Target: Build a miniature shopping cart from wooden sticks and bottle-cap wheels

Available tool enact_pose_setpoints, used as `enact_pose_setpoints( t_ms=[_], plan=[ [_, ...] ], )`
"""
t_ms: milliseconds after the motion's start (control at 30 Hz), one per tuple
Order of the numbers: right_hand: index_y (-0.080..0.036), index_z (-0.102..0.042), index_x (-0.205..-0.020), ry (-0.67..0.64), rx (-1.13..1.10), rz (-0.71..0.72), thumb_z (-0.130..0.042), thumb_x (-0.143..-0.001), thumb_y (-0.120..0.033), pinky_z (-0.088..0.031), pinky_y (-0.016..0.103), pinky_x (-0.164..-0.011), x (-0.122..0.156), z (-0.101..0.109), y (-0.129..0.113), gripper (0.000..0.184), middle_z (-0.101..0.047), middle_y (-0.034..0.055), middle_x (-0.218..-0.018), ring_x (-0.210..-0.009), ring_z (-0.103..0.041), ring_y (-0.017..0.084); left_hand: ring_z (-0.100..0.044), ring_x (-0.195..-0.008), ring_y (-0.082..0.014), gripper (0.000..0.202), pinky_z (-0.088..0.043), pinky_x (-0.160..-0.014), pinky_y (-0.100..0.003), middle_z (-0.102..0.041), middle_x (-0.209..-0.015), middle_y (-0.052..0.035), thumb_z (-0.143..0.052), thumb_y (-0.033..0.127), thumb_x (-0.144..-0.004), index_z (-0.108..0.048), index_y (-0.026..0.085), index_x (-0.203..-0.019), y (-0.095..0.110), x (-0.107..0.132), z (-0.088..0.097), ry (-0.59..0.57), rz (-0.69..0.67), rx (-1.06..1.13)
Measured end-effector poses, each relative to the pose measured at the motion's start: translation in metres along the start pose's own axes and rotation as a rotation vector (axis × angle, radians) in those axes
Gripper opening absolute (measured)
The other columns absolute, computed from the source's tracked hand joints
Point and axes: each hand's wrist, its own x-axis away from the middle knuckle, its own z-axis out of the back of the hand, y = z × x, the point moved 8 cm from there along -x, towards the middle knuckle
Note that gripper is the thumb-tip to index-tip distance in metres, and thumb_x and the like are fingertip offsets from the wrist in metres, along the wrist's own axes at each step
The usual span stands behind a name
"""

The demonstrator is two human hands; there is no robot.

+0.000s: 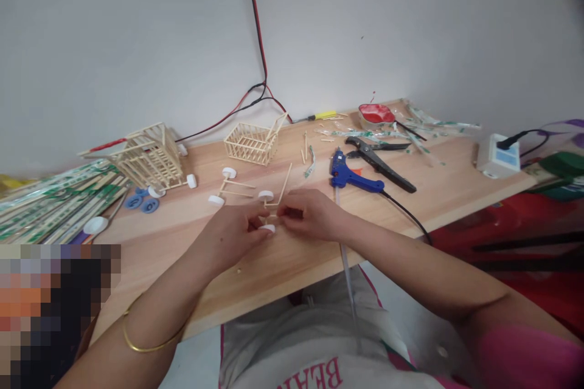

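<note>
Pinches with the fingers of the left hand (235, 225) a small wheeled stick frame (272, 204), right beside its near white wheel (269, 228). Brings the curled fingers of the right hand (314, 214) close to the same frame from the other side; impossible to say whether grasping a stick there or only touching. Has this frame low over the middle of the tabletop (292, 261), with the far white wheel (265, 195) just beyond the fingertips and a long thin stick (285, 182) slanting up and away. Wears a gold bangle (150, 349) on the left forearm.

Just left of this, shows a second wheeled stick frame (239, 183) lying flat; behind, a stick basket (250, 144). Beyond the right hand, has a blue glue gun (347, 177) lying near black-handled pliers (383, 165). Farther back, includes a yellow-handled tool (325, 115) and a red-filled dish (376, 113). At far left, shows a larger stick cart (157, 158), blue wheels (149, 205) and bagged sticks (55, 200); at far right, a white box (497, 157) with a black plug (507, 144).
</note>
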Motion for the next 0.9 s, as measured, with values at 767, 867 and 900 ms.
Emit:
enact_pose_setpoints(
  t_ms=[767,867,900],
  plan=[
    [-0.015,-0.064,-0.087,-0.002,-0.037,-0.014,-0.066,-0.075,-0.017,-0.038,0.022,-0.063,0.001,-0.001,0.005,0.012,-0.058,0.0035,-0.083,-0.07,-0.052,0.012,-0.067,-0.072,-0.0189,0.035,-0.047,-0.065,-0.03,-0.071,-0.08,-0.0019,-0.066,0.033,-0.075,-0.047,0.021,-0.102,-0.011,0.0,-0.001,0.024,0.041,0.084],
    [-0.015,-0.064,-0.087,-0.002,-0.031,-0.018,-0.067,-0.075,-0.017,-0.038,0.022,-0.064,0.001,-0.001,0.006,0.013,-0.058,0.0035,-0.083,-0.071,-0.053,0.012,-0.067,-0.072,-0.0189,0.037,-0.047,-0.064,-0.03,-0.071,-0.08,-0.0015,-0.068,0.033,-0.073,-0.047,0.022,-0.103,-0.012,0.0,-0.002,0.015,0.045,0.108],
    [-0.014,-0.064,-0.087,-0.002,-0.032,-0.02,-0.067,-0.075,-0.017,-0.038,0.022,-0.064,0.001,-0.001,0.006,0.013,-0.058,0.0036,-0.083,-0.071,-0.053,0.012,-0.067,-0.072,-0.0188,0.038,-0.046,-0.064,-0.03,-0.07,-0.08,-0.0013,-0.068,0.033,-0.073,-0.047,0.022,-0.103,-0.013,0.0,-0.002,0.017,0.045,0.111]
  ],
)
